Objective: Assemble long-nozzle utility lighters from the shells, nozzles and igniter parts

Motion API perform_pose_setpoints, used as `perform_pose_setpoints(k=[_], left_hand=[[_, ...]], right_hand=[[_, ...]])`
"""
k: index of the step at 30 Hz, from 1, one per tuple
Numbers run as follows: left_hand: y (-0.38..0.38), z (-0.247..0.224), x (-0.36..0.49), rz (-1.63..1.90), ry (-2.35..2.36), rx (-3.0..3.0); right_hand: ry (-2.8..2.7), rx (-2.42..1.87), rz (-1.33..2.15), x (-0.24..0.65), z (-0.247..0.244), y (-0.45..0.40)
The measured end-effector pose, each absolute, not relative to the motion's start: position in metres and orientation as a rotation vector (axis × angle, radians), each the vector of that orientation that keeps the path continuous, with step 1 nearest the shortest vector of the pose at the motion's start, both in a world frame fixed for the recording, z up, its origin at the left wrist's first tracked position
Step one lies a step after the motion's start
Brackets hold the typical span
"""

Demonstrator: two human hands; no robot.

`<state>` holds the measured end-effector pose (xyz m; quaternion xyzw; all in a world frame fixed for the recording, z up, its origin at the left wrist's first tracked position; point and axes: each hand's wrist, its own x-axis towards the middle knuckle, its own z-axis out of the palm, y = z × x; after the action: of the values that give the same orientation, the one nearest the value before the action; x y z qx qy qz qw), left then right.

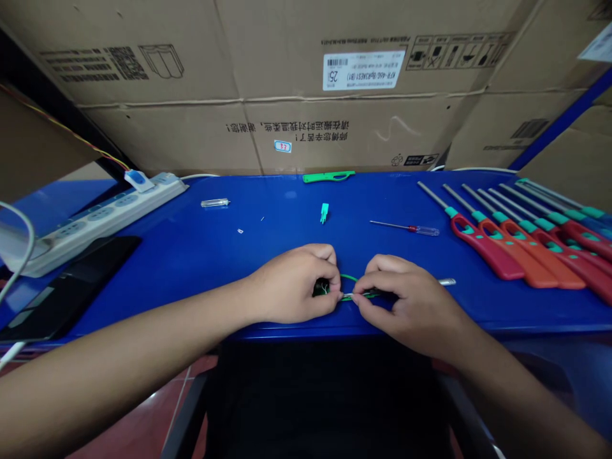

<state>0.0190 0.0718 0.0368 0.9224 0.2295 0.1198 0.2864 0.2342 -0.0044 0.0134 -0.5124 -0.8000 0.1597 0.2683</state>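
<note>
Left hand (291, 285), right hand (401, 299) pinch green wire (349, 277) near table edge (306, 333).

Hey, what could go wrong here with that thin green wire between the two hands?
The thin green wire forms a loose loop between the left hand and the right hand, so it might kink or pull free of the dark part at the left hand. The tiny pale bit lying loose on the blue table could also get swept aside and lost.
</note>
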Motion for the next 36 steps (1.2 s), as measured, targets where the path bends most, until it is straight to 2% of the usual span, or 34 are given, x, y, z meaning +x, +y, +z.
perform_pose_setpoints(k=[14,29,36], left_hand=[[0.065,0.038,0.019,0.311,0.670,2.462],[0.032,0.038,0.022,0.289,0.797,2.804],[0.014,0.018,0.012,0.533,0.899,2.826]], right_hand=[[-2.170,-1.284,0.432,0.234,0.011,-0.005],[-2.099,-1.494,0.630,0.228,0.025,-0.002],[-2.202,-1.427,0.636,0.232,0.027,0.001]])
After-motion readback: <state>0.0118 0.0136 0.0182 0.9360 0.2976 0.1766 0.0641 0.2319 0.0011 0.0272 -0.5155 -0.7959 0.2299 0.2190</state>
